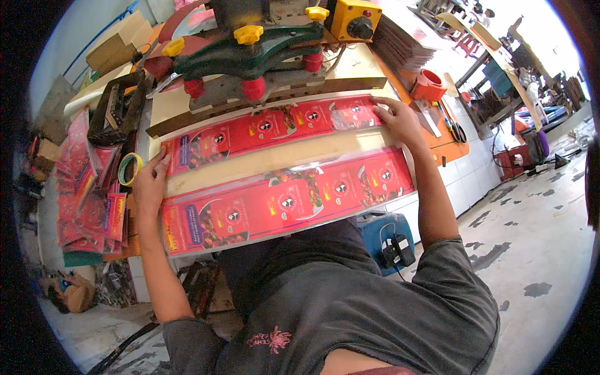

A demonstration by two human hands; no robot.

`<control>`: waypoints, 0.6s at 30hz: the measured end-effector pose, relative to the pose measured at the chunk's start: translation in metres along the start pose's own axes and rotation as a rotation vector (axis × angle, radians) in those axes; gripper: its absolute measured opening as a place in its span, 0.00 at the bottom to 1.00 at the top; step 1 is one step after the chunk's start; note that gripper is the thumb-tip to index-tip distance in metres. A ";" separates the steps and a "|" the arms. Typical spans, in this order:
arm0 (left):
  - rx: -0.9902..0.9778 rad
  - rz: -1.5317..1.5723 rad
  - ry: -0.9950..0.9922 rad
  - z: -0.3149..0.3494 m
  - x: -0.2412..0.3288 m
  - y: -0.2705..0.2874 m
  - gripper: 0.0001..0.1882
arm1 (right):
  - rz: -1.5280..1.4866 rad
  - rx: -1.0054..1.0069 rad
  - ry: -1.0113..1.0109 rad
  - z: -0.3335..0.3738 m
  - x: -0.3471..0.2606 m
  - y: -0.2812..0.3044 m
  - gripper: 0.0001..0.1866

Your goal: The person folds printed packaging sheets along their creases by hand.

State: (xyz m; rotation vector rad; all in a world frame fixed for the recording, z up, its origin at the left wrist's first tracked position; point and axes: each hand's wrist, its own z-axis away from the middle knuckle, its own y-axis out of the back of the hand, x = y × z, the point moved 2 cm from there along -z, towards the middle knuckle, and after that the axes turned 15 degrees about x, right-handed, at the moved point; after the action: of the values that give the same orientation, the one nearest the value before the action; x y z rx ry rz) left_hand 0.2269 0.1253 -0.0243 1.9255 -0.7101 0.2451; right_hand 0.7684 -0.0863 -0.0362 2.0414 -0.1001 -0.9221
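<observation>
A long red printed plastic strip lies flat on the cream work surface, just in front of the long metal bar of a press. My left hand is closed on its left end, thumb near the corner. At the right end, my right hand grips the same strip between thumb and fingers. Closer to my body, a second red printed strip lies along the front edge, between my forearms; neither hand's fingers are on it. Above the bar sits a dark green yoke with yellow knobs and red posts.
Many red printed pouches are heaped at the left, near a yellow tape roll and a black tray. On the right are a red tape dispenser, scissors and stacked sheets. A yellow control box stands behind.
</observation>
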 end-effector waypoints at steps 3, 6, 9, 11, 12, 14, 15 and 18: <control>0.001 0.076 0.051 0.003 -0.003 -0.001 0.23 | -0.239 -0.034 -0.121 -0.005 0.004 0.002 0.25; 0.033 0.079 0.115 0.006 0.003 0.002 0.24 | -0.535 -0.027 -0.174 -0.005 0.000 0.006 0.29; 0.089 0.096 0.043 0.004 -0.004 -0.001 0.24 | -0.648 -0.311 -0.252 -0.010 0.006 0.012 0.12; 0.077 0.092 0.078 0.005 -0.006 -0.001 0.25 | -0.656 -0.274 -0.249 -0.001 -0.002 0.017 0.11; 0.062 0.090 0.113 0.004 -0.005 -0.001 0.25 | -0.660 -0.236 -0.249 0.002 -0.007 0.020 0.10; 0.081 0.094 0.088 0.003 -0.010 -0.003 0.25 | -0.650 -0.287 -0.204 -0.001 0.006 0.018 0.09; 0.098 0.099 0.065 0.003 -0.013 -0.003 0.24 | -0.704 -0.275 -0.241 0.003 0.000 0.022 0.07; 0.100 0.169 0.053 0.003 -0.014 0.003 0.24 | -0.774 -0.267 -0.305 0.013 0.003 0.028 0.05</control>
State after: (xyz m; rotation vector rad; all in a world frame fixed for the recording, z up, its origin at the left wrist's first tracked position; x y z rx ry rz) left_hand 0.2132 0.1274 -0.0297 1.9471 -0.8394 0.4426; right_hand 0.7692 -0.1131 -0.0216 1.6722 0.6575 -1.6141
